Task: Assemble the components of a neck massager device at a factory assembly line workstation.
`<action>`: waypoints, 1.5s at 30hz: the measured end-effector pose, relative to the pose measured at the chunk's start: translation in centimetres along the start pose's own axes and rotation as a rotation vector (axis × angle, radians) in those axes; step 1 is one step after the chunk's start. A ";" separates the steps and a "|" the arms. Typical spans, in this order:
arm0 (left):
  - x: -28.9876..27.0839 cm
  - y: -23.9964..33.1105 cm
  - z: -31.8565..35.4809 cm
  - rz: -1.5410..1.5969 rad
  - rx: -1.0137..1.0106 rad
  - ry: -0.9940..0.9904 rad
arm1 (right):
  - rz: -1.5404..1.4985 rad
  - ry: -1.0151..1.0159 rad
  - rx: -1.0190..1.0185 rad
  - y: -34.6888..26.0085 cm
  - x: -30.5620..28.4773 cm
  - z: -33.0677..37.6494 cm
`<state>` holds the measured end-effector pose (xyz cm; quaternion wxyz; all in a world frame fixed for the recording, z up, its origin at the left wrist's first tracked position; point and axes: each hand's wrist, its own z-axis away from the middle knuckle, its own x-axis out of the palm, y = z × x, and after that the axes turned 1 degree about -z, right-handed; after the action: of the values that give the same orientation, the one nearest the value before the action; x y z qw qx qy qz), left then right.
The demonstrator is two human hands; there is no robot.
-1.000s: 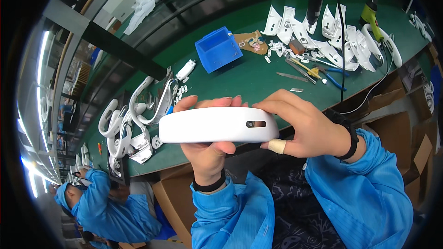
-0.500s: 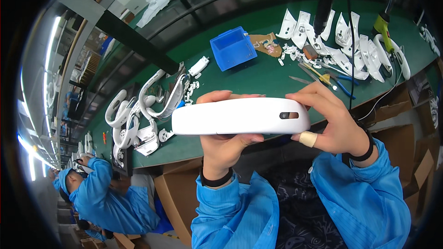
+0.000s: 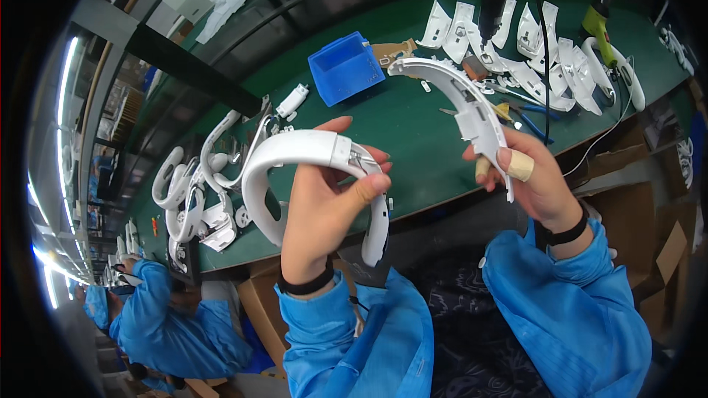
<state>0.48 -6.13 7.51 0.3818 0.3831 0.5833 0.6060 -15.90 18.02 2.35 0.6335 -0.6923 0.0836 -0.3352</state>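
My left hand [image 3: 324, 206] is closed round a white U-shaped housing [image 3: 269, 162], thumb on its near side, with part of its inside showing at the exposed end. In my right hand [image 3: 535, 177] is a long curved white shell cover [image 3: 461, 99], pinched near its lower end between the fingers and a thumb wrapped in tan tape. The cover's ribbed inner face shows, and its far tip points up and left. The two parts are held apart above the near edge of the green bench.
A blue bin [image 3: 346, 70] stands on the green bench [image 3: 413, 155]. White curved shells [image 3: 531, 85], pliers [image 3: 538, 110] and a green electric tool [image 3: 599, 29] lie behind on the right. White U-shaped parts [image 3: 184, 199] are piled left. A co-worker in blue [image 3: 169, 324] sits at far left.
The white housing that both hands held together is now in two parts. My right hand has moved away with the curved cover, and my left hand has turned the housing and shifted left.
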 end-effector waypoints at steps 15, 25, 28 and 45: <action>-1.8 -8.7 -7.3 -0.374 -0.260 0.148 | -0.209 0.029 0.213 3.9 -0.1 1.4; -2.0 -7.0 -3.9 -0.457 0.053 0.258 | -0.387 -0.176 0.316 3.6 1.6 0.8; 1.4 -5.0 -0.3 0.204 0.126 0.056 | -0.384 -0.236 0.333 3.4 2.5 0.6; 5.5 -6.1 2.9 0.143 0.169 0.243 | 0.566 0.012 -0.115 2.2 5.9 -0.2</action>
<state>0.96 0.29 1.63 0.2307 0.3783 0.6454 0.6222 -10.85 14.25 2.37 0.6611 -0.6742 0.2962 -0.1440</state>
